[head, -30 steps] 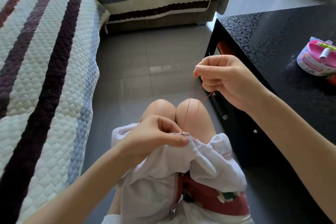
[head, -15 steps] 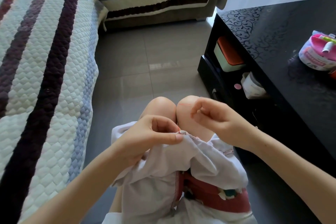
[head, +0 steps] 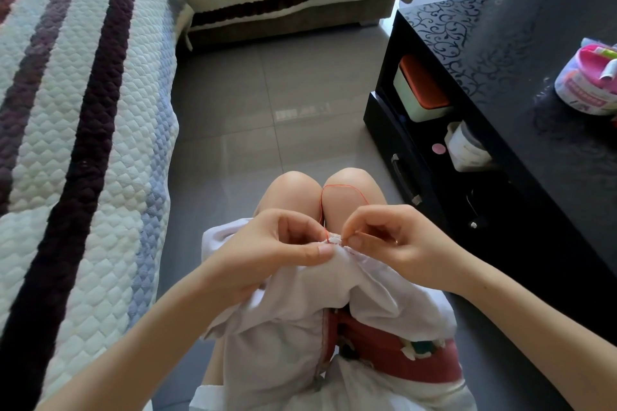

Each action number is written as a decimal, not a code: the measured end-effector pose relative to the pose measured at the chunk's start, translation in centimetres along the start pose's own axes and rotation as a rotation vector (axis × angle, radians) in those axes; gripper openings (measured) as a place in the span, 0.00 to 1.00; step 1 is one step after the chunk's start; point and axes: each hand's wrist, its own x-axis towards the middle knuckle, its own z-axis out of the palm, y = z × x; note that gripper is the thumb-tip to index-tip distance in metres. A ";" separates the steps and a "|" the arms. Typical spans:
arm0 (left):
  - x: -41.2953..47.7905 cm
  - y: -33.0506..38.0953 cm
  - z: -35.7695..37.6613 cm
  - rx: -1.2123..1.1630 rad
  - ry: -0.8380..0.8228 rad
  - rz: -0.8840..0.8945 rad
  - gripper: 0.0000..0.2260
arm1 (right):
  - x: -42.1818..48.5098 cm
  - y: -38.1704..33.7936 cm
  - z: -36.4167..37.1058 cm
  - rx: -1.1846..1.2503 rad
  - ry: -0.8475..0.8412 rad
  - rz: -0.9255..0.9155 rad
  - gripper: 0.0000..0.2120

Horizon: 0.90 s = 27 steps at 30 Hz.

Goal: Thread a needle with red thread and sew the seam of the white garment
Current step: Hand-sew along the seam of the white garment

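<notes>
The white garment (head: 287, 327) lies bunched over my lap, with a red band near my waist. My left hand (head: 280, 253) pinches the raised fold of its seam (head: 335, 239) between thumb and fingers. My right hand (head: 397, 243) sits just right of the seam, thumb and forefinger pinched together at the cloth; the needle itself is too small to make out. A loop of red thread (head: 344, 188) runs from the seam up over my right knee and back toward my right hand.
A quilted striped sofa (head: 76, 130) fills the left and far side. A black table (head: 521, 83) stands at the right with a pink-lidded sewing kit (head: 591, 80) on top and containers (head: 424, 90) on its lower shelf. Grey tiled floor (head: 267, 110) lies between.
My right hand came down from high above the table's edge to the seam. The thread, taut before, now hangs slack in a loop over my knee. My left hand kept its hold.
</notes>
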 end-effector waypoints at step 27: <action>0.1 -0.1 0.1 -0.159 -0.049 -0.017 0.06 | -0.9 2.2 0.3 -0.019 0.113 0.010 0.03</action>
